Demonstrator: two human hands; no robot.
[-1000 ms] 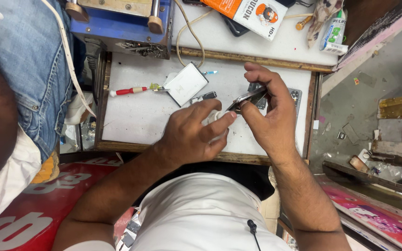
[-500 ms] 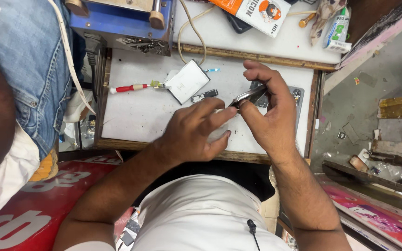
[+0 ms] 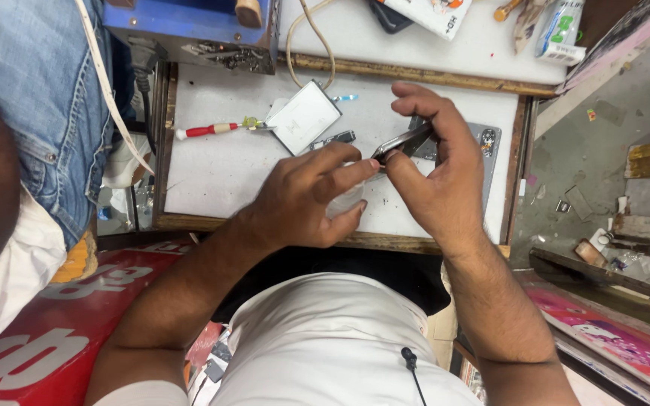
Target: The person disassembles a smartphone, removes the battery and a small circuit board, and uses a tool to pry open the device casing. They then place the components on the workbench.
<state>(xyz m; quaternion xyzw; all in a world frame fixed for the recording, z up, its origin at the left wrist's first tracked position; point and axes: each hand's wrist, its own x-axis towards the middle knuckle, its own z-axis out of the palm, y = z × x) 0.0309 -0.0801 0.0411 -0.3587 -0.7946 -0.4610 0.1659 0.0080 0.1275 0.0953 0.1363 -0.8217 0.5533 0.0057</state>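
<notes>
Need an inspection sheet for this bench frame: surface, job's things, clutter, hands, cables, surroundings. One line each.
Surface: white work mat in a wooden frame, small dark specks near the hands.
Job's things: thin dark metal tool pinched in the right hand; left hand fingertips meet its tip. A flat grey device lies under the right hand, mostly hidden.
Clutter: white rectangular part, red-handled screwdriver, small grey component.
Hands: both bare, close together over the mat's right half.
Cables: beige cable looping from the top edge; white cord at left.
Surroundings: blue machine above, printed box, another person's denim-clad leg left, littered floor right.
</notes>
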